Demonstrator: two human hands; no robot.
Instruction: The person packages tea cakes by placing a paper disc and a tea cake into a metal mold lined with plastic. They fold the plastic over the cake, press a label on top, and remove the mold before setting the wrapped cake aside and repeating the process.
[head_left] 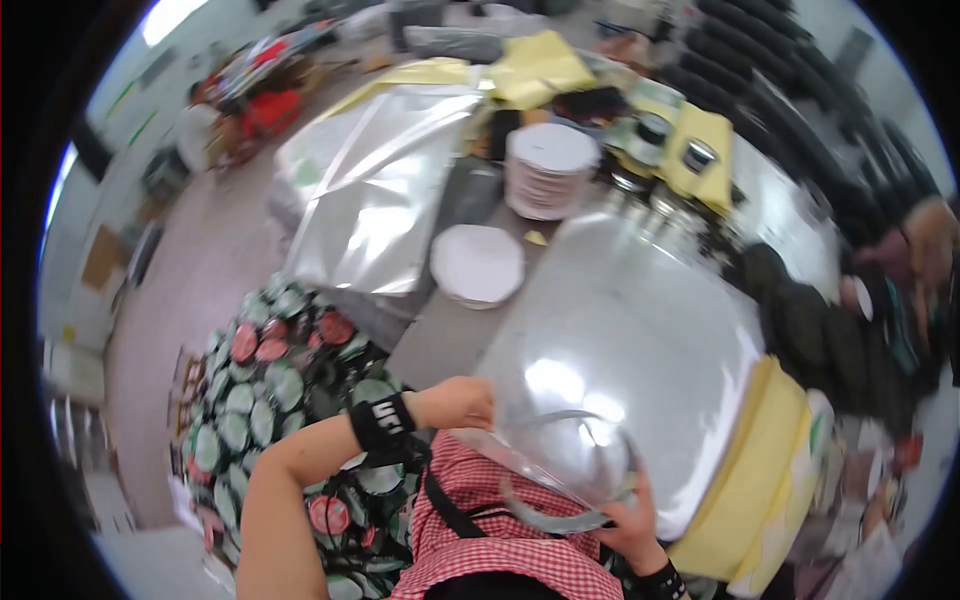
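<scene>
A clear round plastic piece with a thick rim [560, 520] is in front of the red checked apron. My right hand [635, 515] grips its right side, thumb and fingers closed on the edge. My left hand [460, 403] is closed at the near left edge of a shiny plastic sheet stack [640, 310]; what it pinches, if anything, is too small to make out. Beyond lie a white round disc stack [478, 264] and a taller stack of white discs [550, 170].
Many wrapped green and red round pieces [260, 400] pile up at the left. Silvery film [380, 190] covers the back left of the table. Yellow sheets [745, 480] lie at the right, near dark rolls [820, 320]. Other people are at the far left [205, 130] and right edge.
</scene>
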